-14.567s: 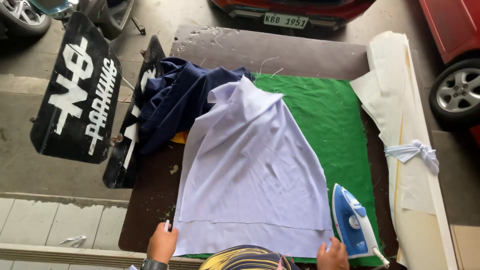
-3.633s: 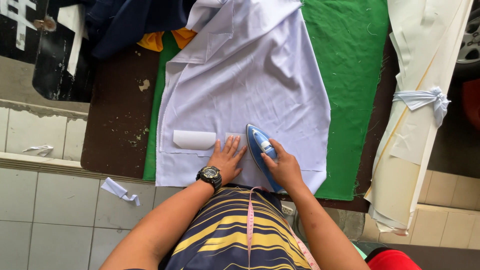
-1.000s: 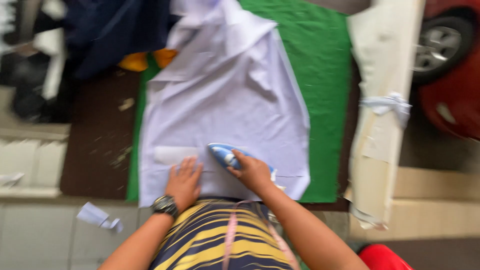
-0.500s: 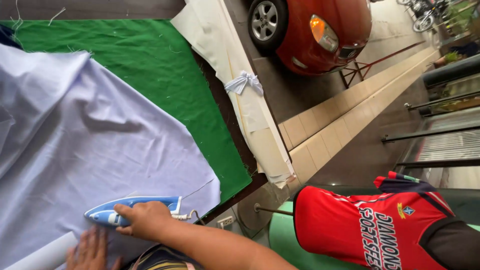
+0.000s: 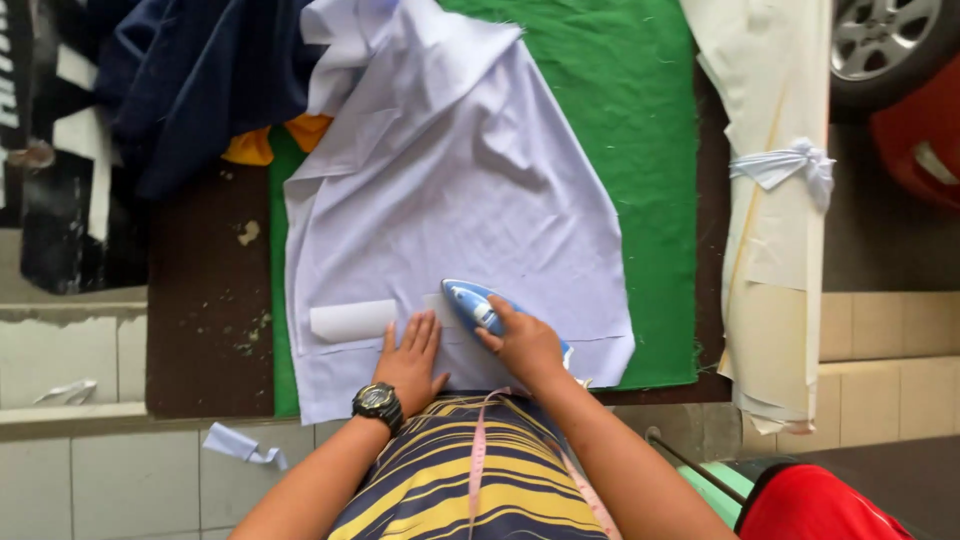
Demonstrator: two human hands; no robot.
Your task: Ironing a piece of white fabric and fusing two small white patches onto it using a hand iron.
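A pale lilac cloth (image 5: 450,190) lies spread over a green cover (image 5: 650,150) on a dark brown table (image 5: 205,330). My right hand (image 5: 525,345) grips the handle of a blue and white iron (image 5: 475,305), which rests on the cloth's near hem. My left hand (image 5: 410,360), with a black watch on its wrist, lies flat on the cloth just left of the iron, fingers spread. A small white strip (image 5: 352,320) is folded on the hem to the left of that hand.
Dark blue fabric (image 5: 200,80) and an orange piece (image 5: 265,145) are heaped at the table's far left. A cream cloth bundle tied with a white strip (image 5: 780,165) lies along the right edge. A red car (image 5: 900,110) stands beyond it. A person in red (image 5: 830,500) is at bottom right.
The view has swung back from the right to straight down over the table. The iron and both hands stay at the cloth's near hem.
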